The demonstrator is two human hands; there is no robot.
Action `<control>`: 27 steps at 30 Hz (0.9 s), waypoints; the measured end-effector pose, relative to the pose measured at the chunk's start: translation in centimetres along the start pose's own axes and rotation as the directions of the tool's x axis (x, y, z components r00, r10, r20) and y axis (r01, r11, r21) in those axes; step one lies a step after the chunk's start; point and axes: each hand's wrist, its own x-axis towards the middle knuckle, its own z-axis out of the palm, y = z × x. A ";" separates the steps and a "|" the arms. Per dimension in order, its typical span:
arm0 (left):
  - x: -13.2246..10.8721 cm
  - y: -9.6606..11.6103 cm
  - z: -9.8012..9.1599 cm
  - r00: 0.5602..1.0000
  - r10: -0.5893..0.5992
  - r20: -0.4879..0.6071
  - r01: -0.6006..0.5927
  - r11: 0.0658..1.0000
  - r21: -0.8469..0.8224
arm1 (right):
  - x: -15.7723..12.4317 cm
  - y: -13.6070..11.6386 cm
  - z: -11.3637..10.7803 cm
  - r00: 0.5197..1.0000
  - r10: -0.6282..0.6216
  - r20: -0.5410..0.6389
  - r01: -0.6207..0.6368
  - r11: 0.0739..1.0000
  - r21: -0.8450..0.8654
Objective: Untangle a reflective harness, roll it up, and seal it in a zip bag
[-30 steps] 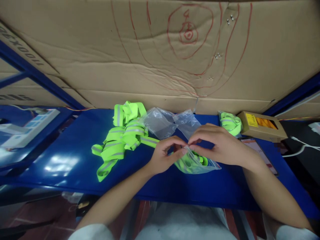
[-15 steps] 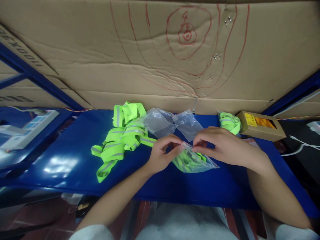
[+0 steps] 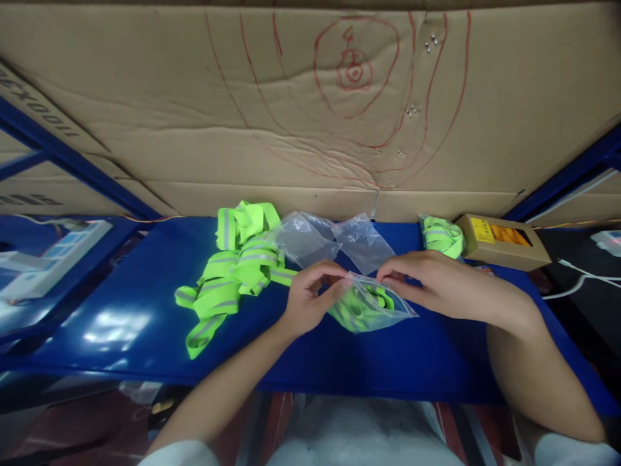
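A clear zip bag (image 3: 361, 317) with neon yellow-green reflective straps inside lies between my hands over the blue table. My left hand (image 3: 315, 294) pinches the left corner of the bag's mouth between thumb and fingers. At the zip edge, my right hand (image 3: 417, 278) has its thumb and fingertips closed on the rim. The mouth gapes a little toward the right. Left of the bag sits a loose pile of reflective straps (image 3: 223, 275), one strap end reaching my left hand. Clear plastic bags (image 3: 363, 243) lie just behind my hands.
A filled bag of reflective strap (image 3: 441, 237) stands at the back right, beside a cardboard box with a window (image 3: 504, 243). A cardboard panel (image 3: 169, 97) with red rings rises behind the blue table (image 3: 145, 278). A white power strip (image 3: 58, 259) lies at left; white cables (image 3: 577, 281) at right.
My right hand has shifted slightly right along the zip edge, and the bag's mouth shows wider. The left hand keeps its pinch. The whole view has shifted slightly.
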 end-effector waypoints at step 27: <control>1.1 -2.3 -1.5 0.951 -0.144 -0.273 0.126 0.989 -0.079 | 0.4 2.4 -0.2 0.995 0.063 -0.079 -0.069 0.996 -0.065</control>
